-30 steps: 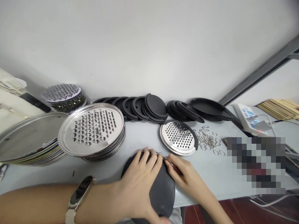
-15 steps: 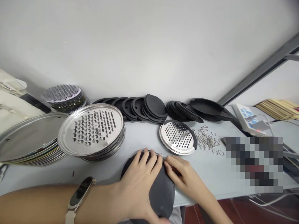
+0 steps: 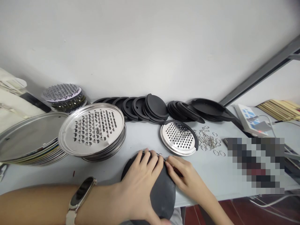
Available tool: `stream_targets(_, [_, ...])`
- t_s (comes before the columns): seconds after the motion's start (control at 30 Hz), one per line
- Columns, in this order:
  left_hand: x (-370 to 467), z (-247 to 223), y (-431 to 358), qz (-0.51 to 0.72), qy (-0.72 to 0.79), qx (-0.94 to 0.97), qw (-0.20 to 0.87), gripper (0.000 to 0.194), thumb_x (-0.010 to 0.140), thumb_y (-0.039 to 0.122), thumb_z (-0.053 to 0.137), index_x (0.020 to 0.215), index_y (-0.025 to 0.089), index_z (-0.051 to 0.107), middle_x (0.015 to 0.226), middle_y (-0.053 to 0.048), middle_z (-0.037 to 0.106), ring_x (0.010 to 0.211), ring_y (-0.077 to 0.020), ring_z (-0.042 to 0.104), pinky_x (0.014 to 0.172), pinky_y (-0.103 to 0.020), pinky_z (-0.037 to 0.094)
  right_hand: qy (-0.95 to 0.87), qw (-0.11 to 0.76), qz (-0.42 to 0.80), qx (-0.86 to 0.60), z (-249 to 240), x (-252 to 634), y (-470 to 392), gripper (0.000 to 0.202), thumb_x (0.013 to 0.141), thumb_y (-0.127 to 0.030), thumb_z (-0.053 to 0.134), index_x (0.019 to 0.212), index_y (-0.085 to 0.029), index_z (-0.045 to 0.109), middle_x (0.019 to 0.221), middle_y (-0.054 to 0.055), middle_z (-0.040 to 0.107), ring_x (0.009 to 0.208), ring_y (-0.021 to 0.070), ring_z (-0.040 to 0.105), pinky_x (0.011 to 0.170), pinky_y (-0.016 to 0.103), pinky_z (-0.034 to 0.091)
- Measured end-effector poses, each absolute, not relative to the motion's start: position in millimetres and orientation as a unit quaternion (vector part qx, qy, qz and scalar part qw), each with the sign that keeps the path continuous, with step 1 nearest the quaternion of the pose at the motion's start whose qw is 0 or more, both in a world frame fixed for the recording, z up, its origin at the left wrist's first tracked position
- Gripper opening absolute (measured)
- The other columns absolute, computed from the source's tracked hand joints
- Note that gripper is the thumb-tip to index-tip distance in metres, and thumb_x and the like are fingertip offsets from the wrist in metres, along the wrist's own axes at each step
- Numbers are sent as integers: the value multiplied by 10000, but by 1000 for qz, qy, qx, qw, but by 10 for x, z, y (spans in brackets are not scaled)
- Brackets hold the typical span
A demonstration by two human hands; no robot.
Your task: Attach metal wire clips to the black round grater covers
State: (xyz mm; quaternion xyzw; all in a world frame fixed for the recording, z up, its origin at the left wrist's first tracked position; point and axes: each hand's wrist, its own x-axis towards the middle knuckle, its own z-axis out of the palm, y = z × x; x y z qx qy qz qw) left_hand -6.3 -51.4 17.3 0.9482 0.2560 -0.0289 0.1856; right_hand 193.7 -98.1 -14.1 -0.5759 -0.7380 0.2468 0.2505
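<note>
A dark grey-black round disc (image 3: 164, 193) lies at the table's front edge, partly over my lap. My left hand (image 3: 138, 187) grips it from above, fingers over its far side and thumb low on its near side. At the disc's upper right edge, my right hand (image 3: 182, 173) pinches thumb against forefinger; what sits between the fingertips is hidden. A small metal ring (image 3: 160, 154) peeks out between the two hands. Just beyond them rests a round steel grater plate (image 3: 179, 137) with a black rim piece, beside a pile of metal rings and clips (image 3: 209, 140).
Stacked large grater plates (image 3: 91, 129) and bigger metal discs (image 3: 30, 134) stand on the left, a spiked stack (image 3: 63, 93) behind. Black round holders (image 3: 156, 106) lean along the wall. A power strip (image 3: 249, 120) and wooden sticks (image 3: 278, 109) are at right.
Both hands stay almost in place on the black disc, with only a tiny shift of the right fingers at its edge. The view has moved very slightly.
</note>
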Motion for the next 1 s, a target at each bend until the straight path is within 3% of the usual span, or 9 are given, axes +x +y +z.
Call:
stream_targets(0.77, [-158, 177, -291, -27, 181, 965, 188, 1138, 669, 772, 503, 1489, 38, 216, 1540, -233, 254, 1421, -441, 165, 1157, -549, 130, -711, 258, 277, -593, -151, 1933, -987, 260, 1015, -284, 351, 771, -218, 411, 709, -10, 495, 623, 139, 492, 599, 263, 373])
stream_targets(1.0, [-278, 260, -145, -16, 161, 954, 253, 1153, 657, 745, 574, 1520, 96, 168, 1582, -155, 180, 1458, -362, 109, 1187, -516, 66, -710, 250, 285, -594, -132, 1933, -979, 256, 1014, -285, 343, 779, -217, 419, 714, -9, 498, 629, 142, 492, 603, 266, 366])
